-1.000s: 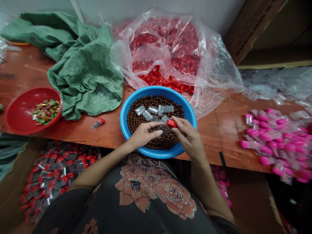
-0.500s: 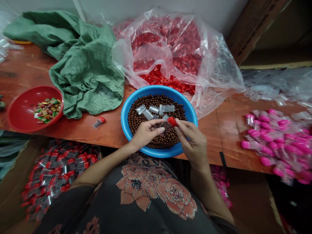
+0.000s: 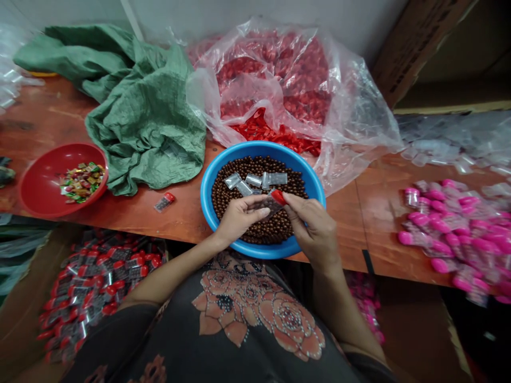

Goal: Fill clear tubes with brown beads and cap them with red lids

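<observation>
Above a blue basin (image 3: 208, 213) full of small brown balls (image 3: 223, 199), my left hand (image 3: 239, 217) is closed around the clear body of a small plastic bottle (image 3: 271, 205) with brown balls inside. My right hand (image 3: 315, 226) pinches the bottle's red cap (image 3: 278, 197) between thumb and fingers. The cap sits at the bottle's mouth; whether it is fully seated I cannot tell. Several clear open containers (image 3: 275, 179) lie on the balls behind my hands.
Left on the table (image 3: 179, 218) are a capped bottle (image 3: 165, 201), a red bowl (image 3: 40, 186) of wrapped candies and a green sack (image 3: 147, 127). Behind the basin lies a plastic bag (image 3: 275, 80) of red caps. Pink-capped bottles (image 3: 459, 223) lie right; a box of red-capped bottles (image 3: 99, 287) stands lower left.
The view has shifted slightly, so the scene sits a little further right. Both hands keep hold of the bottle and cap, and my right hand has come slightly closer to my left.
</observation>
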